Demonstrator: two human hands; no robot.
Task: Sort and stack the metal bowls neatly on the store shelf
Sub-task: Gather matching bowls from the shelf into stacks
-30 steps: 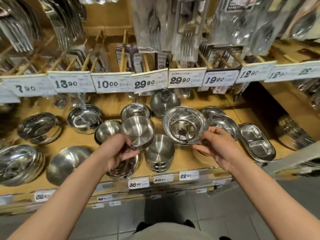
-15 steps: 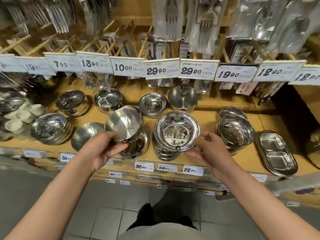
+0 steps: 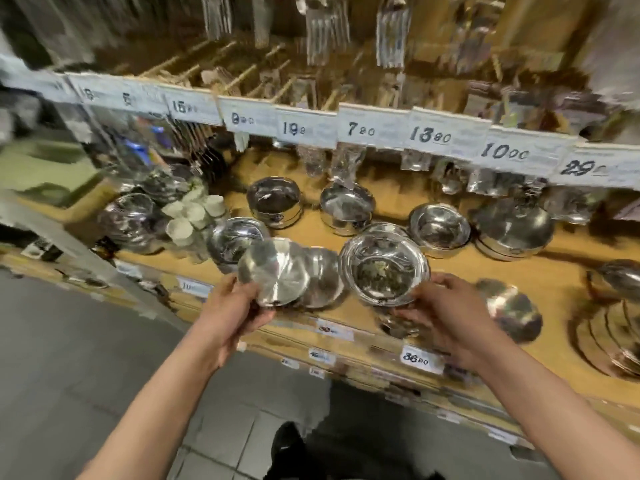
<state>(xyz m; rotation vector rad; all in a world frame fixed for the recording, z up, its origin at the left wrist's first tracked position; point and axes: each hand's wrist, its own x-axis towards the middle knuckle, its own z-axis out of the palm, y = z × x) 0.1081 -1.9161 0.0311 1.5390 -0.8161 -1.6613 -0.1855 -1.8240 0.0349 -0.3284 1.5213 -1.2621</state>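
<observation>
Bowls: one in each hand, both held off the shelf (image 3: 519, 271) above its front edge. Left hand (image 3: 230, 308) grips a smaller bowl (image 3: 273, 271) by the lower rim, fingers curled under, base tilted toward the camera. Right hand (image 3: 446, 311) grips a wider rimmed bowl (image 3: 384, 268) from below, mouth facing the camera; only dark reflections show inside, no visible contents. Judgement: the two differ in width, so they likely belong on different stacks; match each to a stack of the same rim before setting it down, turn the left one mouth-up first, lower it level so it seats without riding on a rim. Just behind the left hand's bowl, another bowl (image 3: 322, 277) sits partly hidden. Beyond the hands, a back row of deeper bowls (image 3: 275, 200), (image 3: 348, 207), (image 3: 438, 225), each apparently holding nothing; nested or single, too blurred to say. Right of them, a domed piece (image 3: 512, 230) sits mouth-down. Right of the right hand, a single inverted bowl (image 3: 512, 308); further right, a nested stack (image 3: 609, 337) at the frame edge. Left of the left hand, small white cups (image 3: 192, 216) in a cluster among more bowls. Price tags (image 3: 419, 358) run along the shelf lip under the hands. Heavy motion blur; finer detail unreadable.
</observation>
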